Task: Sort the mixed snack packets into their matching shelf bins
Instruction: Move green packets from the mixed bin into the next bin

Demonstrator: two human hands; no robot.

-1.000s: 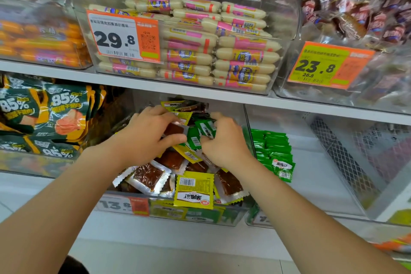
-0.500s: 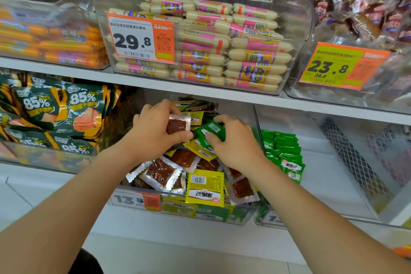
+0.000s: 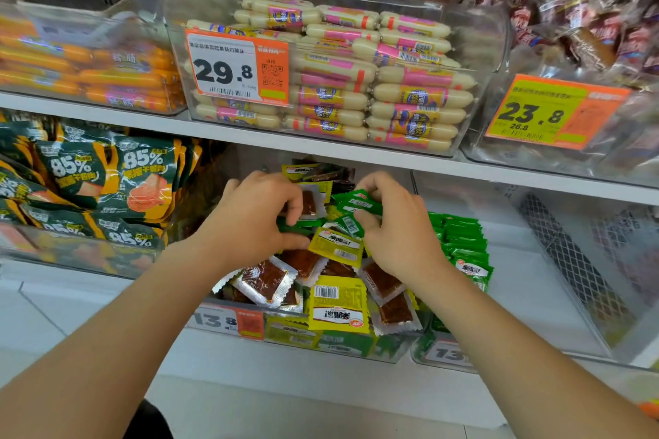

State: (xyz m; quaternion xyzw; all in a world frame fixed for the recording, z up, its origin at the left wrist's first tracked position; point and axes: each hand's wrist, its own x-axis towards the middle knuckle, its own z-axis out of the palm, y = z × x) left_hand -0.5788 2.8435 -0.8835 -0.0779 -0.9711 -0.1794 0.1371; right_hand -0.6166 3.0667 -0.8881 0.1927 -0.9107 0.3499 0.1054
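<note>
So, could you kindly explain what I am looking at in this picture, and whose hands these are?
There is no machine here. A person wears one wide-angle camera on the head, so the picture looks forward and down along both bare forearms at shop shelves. The left hand pinches a clear packet with a brown snack inside. The right hand has a few green packets in its grip. Both hands reach into a clear bin where yellow, green and clear packets lie jumbled. The bin to its right holds only a row of green packets, which is likely where those in the right hand belong. On the shelf above stands a bin of pale sausages with a 29.8 price tag on its front.
</note>
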